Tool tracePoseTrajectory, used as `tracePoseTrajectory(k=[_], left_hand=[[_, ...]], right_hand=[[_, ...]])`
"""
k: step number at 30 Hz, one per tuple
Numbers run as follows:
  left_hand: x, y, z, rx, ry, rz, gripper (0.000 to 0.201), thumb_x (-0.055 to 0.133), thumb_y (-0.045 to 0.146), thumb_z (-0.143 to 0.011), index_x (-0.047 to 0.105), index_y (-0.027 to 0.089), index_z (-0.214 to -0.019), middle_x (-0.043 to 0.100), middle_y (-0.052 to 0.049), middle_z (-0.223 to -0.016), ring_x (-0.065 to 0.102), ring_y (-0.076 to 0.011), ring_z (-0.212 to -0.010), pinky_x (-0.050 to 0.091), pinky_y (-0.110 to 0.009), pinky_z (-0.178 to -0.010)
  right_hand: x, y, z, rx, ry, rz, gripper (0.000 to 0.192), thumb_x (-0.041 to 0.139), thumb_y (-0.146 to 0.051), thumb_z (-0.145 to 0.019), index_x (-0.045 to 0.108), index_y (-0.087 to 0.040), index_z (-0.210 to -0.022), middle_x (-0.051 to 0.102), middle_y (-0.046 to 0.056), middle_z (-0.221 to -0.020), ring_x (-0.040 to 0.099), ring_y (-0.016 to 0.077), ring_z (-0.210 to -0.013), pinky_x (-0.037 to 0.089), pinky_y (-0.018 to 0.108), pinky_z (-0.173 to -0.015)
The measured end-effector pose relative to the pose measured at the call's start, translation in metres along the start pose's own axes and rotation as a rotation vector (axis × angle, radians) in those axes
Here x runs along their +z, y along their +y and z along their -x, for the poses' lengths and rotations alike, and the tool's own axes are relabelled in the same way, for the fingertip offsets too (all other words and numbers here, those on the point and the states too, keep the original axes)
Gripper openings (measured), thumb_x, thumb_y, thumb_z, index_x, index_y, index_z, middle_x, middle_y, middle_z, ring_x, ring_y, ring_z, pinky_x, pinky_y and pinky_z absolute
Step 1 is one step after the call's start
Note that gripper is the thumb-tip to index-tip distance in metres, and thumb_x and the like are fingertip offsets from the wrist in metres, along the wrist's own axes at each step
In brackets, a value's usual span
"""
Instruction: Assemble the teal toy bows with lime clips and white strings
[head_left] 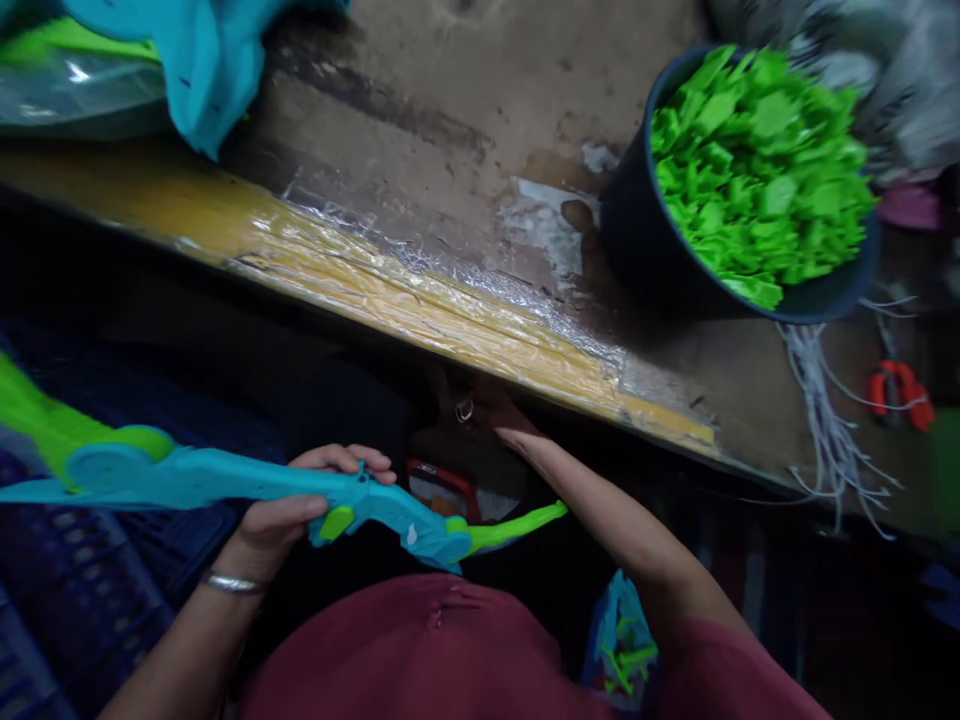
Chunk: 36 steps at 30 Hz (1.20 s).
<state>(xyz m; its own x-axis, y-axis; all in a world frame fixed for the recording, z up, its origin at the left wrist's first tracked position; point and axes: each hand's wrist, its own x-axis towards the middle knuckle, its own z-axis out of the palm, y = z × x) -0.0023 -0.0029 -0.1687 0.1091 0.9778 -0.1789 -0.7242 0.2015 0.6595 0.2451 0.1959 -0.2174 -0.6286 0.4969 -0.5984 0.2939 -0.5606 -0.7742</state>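
Observation:
A blue plastic toy bow (247, 478) with bright green limb ends lies slantwise across my front, above my lap. My left hand (304, 500) is closed around its middle, thumb on the near side and fingers over the far side, beside a small green tab (337, 522). My right hand (480, 402) reaches forward into the shadow below the table edge, apart from the bow. Something ring-like shines there; the fingers are too dark to make out. A red-framed thing (442, 485) is partly visible beneath the bow.
The worn table (450, 130) has a taped yellow edge. On it stand a dark bucket (634, 215) full of green plastic pieces, white cords (814, 410), orange-handled pliers (900, 392) and blue parts (214, 70). Blue crates (90, 610) are at left; a container of parts (622, 640) sits low right.

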Motion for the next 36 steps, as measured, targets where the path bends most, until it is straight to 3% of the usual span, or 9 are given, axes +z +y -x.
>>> tracePoseTrajectory(k=[4,6,9,12,14,18,23,29,36], left_hand=[[0.004,-0.008,-0.002,0.033,-0.064,-0.122,0.041,0.072,0.032,-0.08,0.074,0.017,-0.118,0.065,-0.019,-0.137,0.059,-0.0422,-0.131,0.053,-0.052,-0.102],[0.012,-0.013,-0.004,0.039,-0.114,-0.194,0.045,0.07,0.034,-0.08,0.073,0.015,-0.121,0.065,-0.022,-0.138,0.041,-0.0444,-0.145,0.049,-0.053,-0.105],[0.03,-0.021,-0.002,0.066,-0.22,-0.244,0.05,0.068,0.036,-0.081,0.072,0.014,-0.125,0.067,-0.023,-0.133,0.02,-0.0422,-0.155,0.044,-0.054,-0.11],[0.044,-0.021,0.014,0.101,-0.295,-0.232,0.046,0.068,0.035,-0.085,0.07,0.017,-0.126,0.064,-0.021,-0.139,0.04,-0.0433,-0.147,0.044,-0.057,-0.11],[0.048,-0.016,0.032,0.08,-0.283,-0.244,0.042,0.067,0.033,-0.087,0.069,0.02,-0.127,0.056,-0.02,-0.148,0.055,-0.0432,-0.134,0.048,-0.057,-0.107],[0.052,-0.004,0.06,0.07,-0.187,-0.354,0.036,0.068,0.033,-0.089,0.071,0.022,-0.123,0.054,-0.017,-0.15,0.059,-0.0416,-0.13,0.048,-0.056,-0.107],[0.068,-0.006,0.053,0.065,-0.231,-0.394,0.035,0.066,0.038,-0.091,0.071,0.022,-0.122,0.049,-0.018,-0.154,0.058,-0.0414,-0.131,0.048,-0.056,-0.107],[0.088,-0.012,0.015,0.04,-0.378,-0.389,0.036,0.066,0.035,-0.092,0.071,0.02,-0.125,0.054,-0.021,-0.149,0.052,-0.0418,-0.137,0.047,-0.056,-0.109],[0.085,-0.014,-0.002,0.002,-0.38,-0.365,0.038,0.065,0.034,-0.092,0.069,0.02,-0.127,0.059,-0.021,-0.144,0.044,-0.0403,-0.144,0.044,-0.054,-0.112]], right_hand=[[0.012,-0.012,0.044,-0.076,-0.044,-0.092,0.038,0.079,-0.05,-0.084,0.065,-0.015,-0.085,0.065,-0.001,-0.074,0.058,0.0091,-0.06,0.049,0.022,-0.056],[0.018,-0.021,0.071,-0.121,-0.034,-0.134,0.044,0.085,-0.054,-0.074,0.066,-0.016,-0.083,0.066,0.0,-0.072,0.058,0.0095,-0.059,0.046,0.022,-0.054],[0.024,-0.037,0.109,-0.191,-0.007,-0.162,0.041,0.087,-0.05,-0.073,0.068,-0.016,-0.083,0.067,0.001,-0.07,0.057,0.0096,-0.056,0.045,0.022,-0.053],[0.022,-0.054,0.148,-0.28,0.027,-0.17,0.033,0.086,-0.043,-0.075,0.07,-0.015,-0.081,0.067,0.001,-0.066,0.056,0.0092,-0.054,0.044,0.022,-0.053],[0.017,-0.063,0.173,-0.348,0.062,-0.175,0.028,0.086,-0.039,-0.076,0.071,-0.016,-0.081,0.067,0.0,-0.064,0.056,0.0093,-0.053,0.043,0.021,-0.052],[0.013,-0.067,0.209,-0.409,0.165,-0.195,0.024,0.086,-0.037,-0.078,0.072,-0.018,-0.084,0.069,0.001,-0.064,0.058,0.0099,-0.051,0.041,0.02,-0.049],[0.029,-0.045,0.202,-0.285,0.236,-0.145,0.025,0.085,-0.039,-0.078,0.073,-0.018,-0.084,0.076,0.006,-0.076,0.063,0.0115,-0.058,0.048,0.023,-0.057],[0.048,-0.032,0.175,-0.433,0.282,-0.133,0.018,0.086,-0.035,-0.076,0.078,-0.02,-0.079,0.071,0.002,-0.089,0.063,0.0121,-0.077,0.049,0.024,-0.072],[0.049,-0.029,0.169,-0.321,0.288,-0.408,0.029,0.091,-0.041,-0.068,0.078,-0.018,-0.082,0.068,0.002,-0.073,0.057,0.0105,-0.061,0.046,0.023,-0.057]])
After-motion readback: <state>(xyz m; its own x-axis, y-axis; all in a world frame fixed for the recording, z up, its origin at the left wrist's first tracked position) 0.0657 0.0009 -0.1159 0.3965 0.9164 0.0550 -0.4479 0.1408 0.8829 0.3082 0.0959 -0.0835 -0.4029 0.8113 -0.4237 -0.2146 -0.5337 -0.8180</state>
